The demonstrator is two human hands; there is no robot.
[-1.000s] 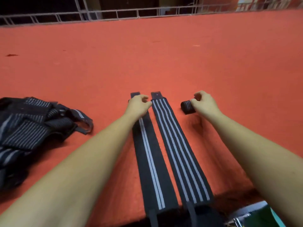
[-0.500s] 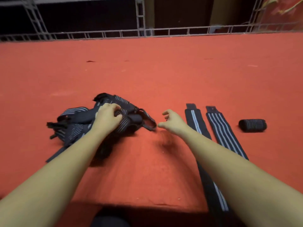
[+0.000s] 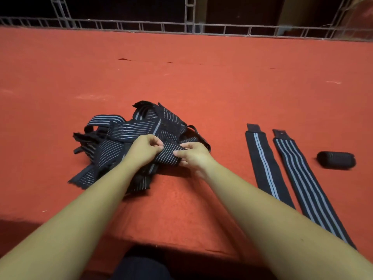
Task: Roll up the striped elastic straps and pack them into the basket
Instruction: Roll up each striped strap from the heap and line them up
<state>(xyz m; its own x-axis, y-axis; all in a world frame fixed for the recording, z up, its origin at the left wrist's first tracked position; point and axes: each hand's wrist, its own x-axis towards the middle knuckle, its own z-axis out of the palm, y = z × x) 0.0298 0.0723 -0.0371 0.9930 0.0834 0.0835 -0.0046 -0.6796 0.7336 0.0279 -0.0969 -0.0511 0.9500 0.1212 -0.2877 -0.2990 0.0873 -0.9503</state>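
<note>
- While a tangled pile of striped elastic straps [image 3: 129, 128] lay left of centre on the red desk [image 3: 201, 77], a front strap [image 3: 168, 156] at its near edge was gripped from both sides.
- The left hand [image 3: 144, 149] was seen with fingers curled, pinching the front strap's upper edge; its right end was pinched by the right hand [image 3: 191, 156] between thumb and fingers.
- Two more straps were laid flat side by side at the right of the frame, well apart from the pile: a single-striped strap [image 3: 264, 164] and, just right of it, a multi-striped strap [image 3: 298, 178].
- A rolled strap [image 3: 336, 160] was lying at the far right, near the flat pair but apart from it.
- No basket could be found in the frame.
- The step in hand was judged to be the freeing of the front strap from the tangle; rolling of it was not yet begun.
- For the next move, the front strap would need to be drawn clear of the loops crossing it and laid straight on bare desk for rolling from one end; neighbouring straps could be dragged along by a hasty pull.
</note>
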